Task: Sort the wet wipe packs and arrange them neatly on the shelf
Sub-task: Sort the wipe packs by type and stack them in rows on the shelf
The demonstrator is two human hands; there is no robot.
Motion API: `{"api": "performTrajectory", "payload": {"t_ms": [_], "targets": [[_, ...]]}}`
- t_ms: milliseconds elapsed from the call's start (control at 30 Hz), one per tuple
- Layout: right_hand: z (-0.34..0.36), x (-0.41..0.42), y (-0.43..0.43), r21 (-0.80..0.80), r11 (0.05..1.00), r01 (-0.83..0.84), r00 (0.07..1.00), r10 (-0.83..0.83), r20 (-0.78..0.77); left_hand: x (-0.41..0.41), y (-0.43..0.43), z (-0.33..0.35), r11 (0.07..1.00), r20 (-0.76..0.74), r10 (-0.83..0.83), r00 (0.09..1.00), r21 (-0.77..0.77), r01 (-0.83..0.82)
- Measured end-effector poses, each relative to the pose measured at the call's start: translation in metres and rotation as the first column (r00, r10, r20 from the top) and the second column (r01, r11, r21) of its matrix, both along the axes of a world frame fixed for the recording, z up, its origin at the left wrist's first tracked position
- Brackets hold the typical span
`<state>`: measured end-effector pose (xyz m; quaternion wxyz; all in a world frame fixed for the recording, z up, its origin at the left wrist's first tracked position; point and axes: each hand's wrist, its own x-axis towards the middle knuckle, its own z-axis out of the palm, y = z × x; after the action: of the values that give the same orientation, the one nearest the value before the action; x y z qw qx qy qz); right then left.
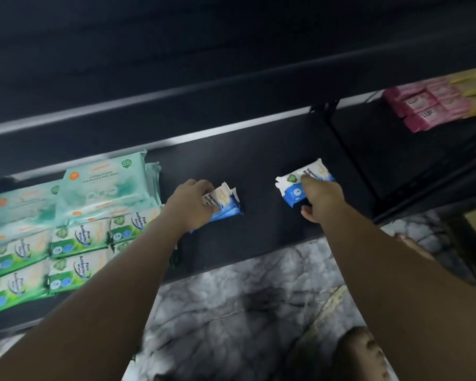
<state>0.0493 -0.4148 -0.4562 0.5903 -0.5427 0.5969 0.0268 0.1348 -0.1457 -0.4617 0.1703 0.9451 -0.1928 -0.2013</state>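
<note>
Green packs [77, 243] left, pink boxes [423, 108] far right

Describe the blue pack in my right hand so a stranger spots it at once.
On the black shelf, green packs fill the left end. The left hand holds one blue-and-white pack beside them; yours, the rightmost pack, sits apart under the right hand.

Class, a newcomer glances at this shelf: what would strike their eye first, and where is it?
On the dark shelf, the left hand grips the left blue pack and the right hand grips the right blue pack. Green pine packs fill the shelf's left end, with mint-green packs stacked behind them. Pink boxes sit at upper right.
</note>
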Motion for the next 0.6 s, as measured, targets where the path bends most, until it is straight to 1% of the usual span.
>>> {"api": "performTrajectory", "payload": {"t_ms": [133, 233, 333, 400, 433, 500, 533, 567, 600], "targets": [[-0.002, -0.003, 0.004, -0.119, 0.978, -0.171, 0.985, 0.166, -0.046, 0.007, -0.003, 0.002, 0.996, -0.100, -0.038, 0.994, 0.075, 0.045], [-0.002, -0.006, 0.009, -0.230, 0.919, -0.320, 0.947, 0.308, -0.087, 0.009, -0.004, 0.002, 0.994, -0.134, -0.064, 0.989, 0.081, 0.075], [-0.005, -0.009, 0.014, -0.307, 0.870, -0.385, 0.920, 0.386, -0.061, 0.005, -0.008, -0.003, 0.985, -0.172, -0.066, 0.983, 0.147, 0.092], [-0.004, -0.011, 0.017, -0.338, 0.827, -0.449, 0.887, 0.459, -0.057, 0.001, -0.011, -0.006, 0.992, -0.160, -0.050, 0.986, 0.105, 0.067], [-0.004, -0.012, 0.018, -0.344, 0.809, -0.477, 0.871, 0.488, -0.059, -0.001, -0.013, -0.008, 0.998, -0.167, -0.025, 0.986, 0.047, 0.033], [-0.005, -0.014, 0.019, -0.355, 0.786, -0.506, 0.852, 0.520, -0.061, -0.006, -0.016, -0.007, 0.994, -0.215, 0.071, 0.974, -0.062, -0.086], [-0.006, -0.015, 0.019, -0.360, 0.781, -0.509, 0.849, 0.526, -0.060, -0.008, -0.017, -0.008, 0.986, -0.234, 0.114, 0.966, -0.092, -0.139], [-0.007, -0.015, 0.020, -0.365, 0.778, -0.512, 0.846, 0.530, -0.059, -0.009, -0.018, -0.009, 0.980, -0.234, 0.142, 0.962, -0.103, -0.170], [-0.009, -0.015, 0.020, -0.370, 0.769, -0.521, 0.840, 0.539, -0.063, -0.011, -0.019, -0.011, 0.983, -0.212, 0.144, 0.967, -0.084, -0.165]]}}
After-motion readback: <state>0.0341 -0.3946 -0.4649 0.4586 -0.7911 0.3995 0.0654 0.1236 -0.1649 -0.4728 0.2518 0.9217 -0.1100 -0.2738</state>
